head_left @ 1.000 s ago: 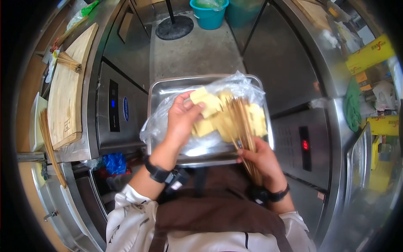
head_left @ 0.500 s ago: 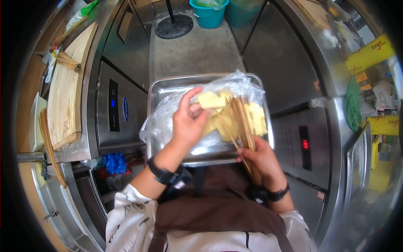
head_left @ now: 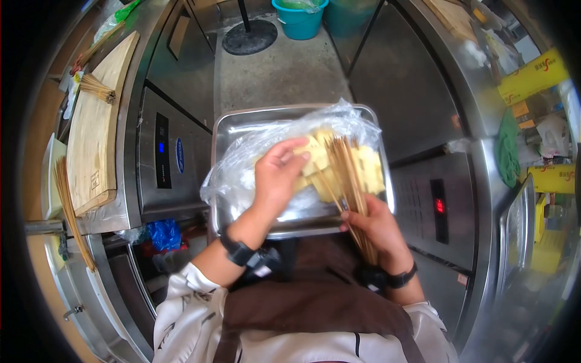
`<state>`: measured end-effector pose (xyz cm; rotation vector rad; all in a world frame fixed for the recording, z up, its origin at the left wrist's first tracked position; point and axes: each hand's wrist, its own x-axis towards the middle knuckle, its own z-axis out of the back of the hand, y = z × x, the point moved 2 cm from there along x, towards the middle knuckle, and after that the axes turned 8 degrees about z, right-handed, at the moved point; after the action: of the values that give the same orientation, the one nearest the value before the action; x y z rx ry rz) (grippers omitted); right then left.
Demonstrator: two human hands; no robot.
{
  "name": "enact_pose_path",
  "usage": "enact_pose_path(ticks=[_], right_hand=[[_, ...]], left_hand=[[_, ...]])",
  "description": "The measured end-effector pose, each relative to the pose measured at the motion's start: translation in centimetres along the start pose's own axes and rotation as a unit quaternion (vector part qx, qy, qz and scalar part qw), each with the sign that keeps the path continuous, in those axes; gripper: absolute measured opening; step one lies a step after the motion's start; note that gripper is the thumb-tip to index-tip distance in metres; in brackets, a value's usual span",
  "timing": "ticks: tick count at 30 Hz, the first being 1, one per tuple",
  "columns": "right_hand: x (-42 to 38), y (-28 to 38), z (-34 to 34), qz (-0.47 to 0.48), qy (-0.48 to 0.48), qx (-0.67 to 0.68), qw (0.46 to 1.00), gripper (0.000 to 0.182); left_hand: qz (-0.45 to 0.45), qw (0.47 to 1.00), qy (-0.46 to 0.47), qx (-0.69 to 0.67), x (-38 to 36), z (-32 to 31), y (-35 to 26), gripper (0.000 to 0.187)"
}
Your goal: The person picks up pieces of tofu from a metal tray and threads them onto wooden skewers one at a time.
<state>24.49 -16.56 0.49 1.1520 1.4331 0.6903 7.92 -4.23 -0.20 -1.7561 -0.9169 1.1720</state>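
A pale yellow slice (head_left: 314,155) is pinched between the fingers and thumb of my left hand (head_left: 275,175), over the metal tray. My right hand (head_left: 376,228) is closed around a bundle of bamboo skewers (head_left: 347,172), points toward the far side. One skewer (head_left: 327,183) slants out from the bundle to the left, its tip close to the slice; whether it touches cannot be made out. More yellow pieces (head_left: 370,171) lie beneath the bundle on a clear plastic bag (head_left: 242,158). All this rests in the tray (head_left: 242,121), directly before my apron.
Steel cabinets (head_left: 402,78) flank the aisle. On the left counter, a wooden board (head_left: 97,139) carries a skewer bundle (head_left: 97,88); more skewers (head_left: 71,209) lie nearer. A teal bucket (head_left: 301,21) and a round black base (head_left: 249,40) stand on the floor ahead.
My left hand has turned, bringing the slice a little right and down toward the slanting skewer. My right hand and its bundle have stayed nearly in place.
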Motion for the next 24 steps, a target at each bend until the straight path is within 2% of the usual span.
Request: enact_pose_path(ticks=[5, 11, 12, 15, 18, 21, 24], right_hand=[[0.0, 0.1, -0.1, -0.003, -0.012, 0.009, 1.000, 0.023], [0.0, -0.2, 0.0, 0.002, -0.008, 0.024, 1.000, 0.025], [-0.1, -0.1, 0.0, 0.003, -0.008, 0.025, 1.000, 0.025], [-0.2, 0.0, 0.0, 0.004, -0.007, 0.026, 1.000, 0.025], [-0.1, -0.2, 0.1, 0.005, -0.007, 0.022, 1.000, 0.025], [-0.1, -0.2, 0.1, 0.004, -0.007, 0.016, 1.000, 0.025], [-0.1, -0.1, 0.0, 0.003, -0.011, 0.012, 1.000, 0.024]], left_hand=[[-0.011, 0.999, -0.024, 0.026, -0.5, -0.4, 0.1, 0.028], [-0.018, 1.000, 0.004, 0.010, -1.5, -0.8, 2.1, 0.032], [-0.007, 0.999, 0.010, 0.042, -1.7, -0.7, 2.2, 0.035], [-0.028, 0.999, 0.017, -0.002, -1.6, -0.8, 1.8, 0.039], [0.028, 0.987, -0.009, -0.158, -1.3, -1.2, 0.5, 0.041], [0.067, 0.983, -0.014, -0.168, -0.8, -1.1, 0.1, 0.034], [0.062, 0.986, -0.011, -0.156, -0.5, -0.8, 0.6, 0.027]])
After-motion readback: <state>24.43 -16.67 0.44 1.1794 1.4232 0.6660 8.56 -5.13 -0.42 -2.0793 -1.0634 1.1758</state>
